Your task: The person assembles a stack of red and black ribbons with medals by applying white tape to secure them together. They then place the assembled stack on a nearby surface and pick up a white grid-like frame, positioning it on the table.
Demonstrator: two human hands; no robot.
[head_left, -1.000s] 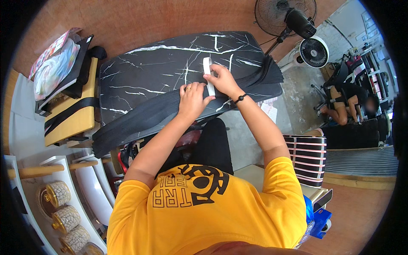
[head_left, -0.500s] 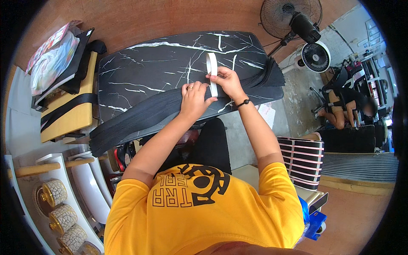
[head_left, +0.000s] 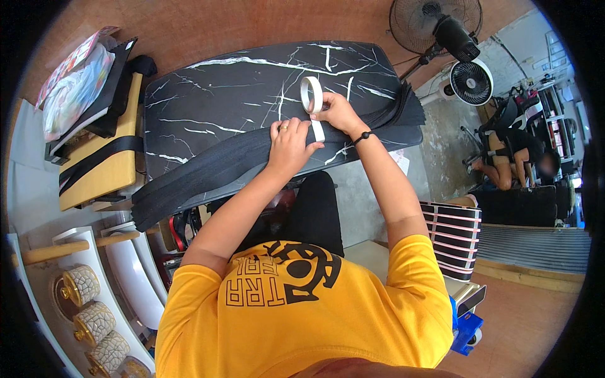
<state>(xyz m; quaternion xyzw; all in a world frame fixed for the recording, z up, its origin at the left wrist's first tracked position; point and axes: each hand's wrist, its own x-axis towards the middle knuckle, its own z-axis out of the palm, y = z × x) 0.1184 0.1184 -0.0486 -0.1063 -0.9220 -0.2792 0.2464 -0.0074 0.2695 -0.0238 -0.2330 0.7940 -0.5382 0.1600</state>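
Note:
A long bundle of black fabric strips (head_left: 201, 170) lies across the near side of the black marble-patterned table (head_left: 220, 94). My left hand (head_left: 290, 143) rests on the bundle near its middle, fingers laid over it and thumb stretched to the right. In my right hand (head_left: 338, 114), thumb and fingers pinch a roll of white tape (head_left: 317, 94), which stands on edge above the strips. From the roll, a short length of tape (head_left: 318, 132) runs down onto the black fabric, its end beside my left thumb.
Two fans (head_left: 471, 82) stand beyond the table's right end. To the left are a yellow wooden chair (head_left: 101, 170) with bags on it and a white shelf with patterned jars (head_left: 94, 321). A person (head_left: 523, 148) crouches far right. A black-and-pink striped box (head_left: 450, 239) sits near my right elbow.
My right hand has shifted slightly right and the tape roll has turned, so its ring shows wider. My left hand stays on the strips.

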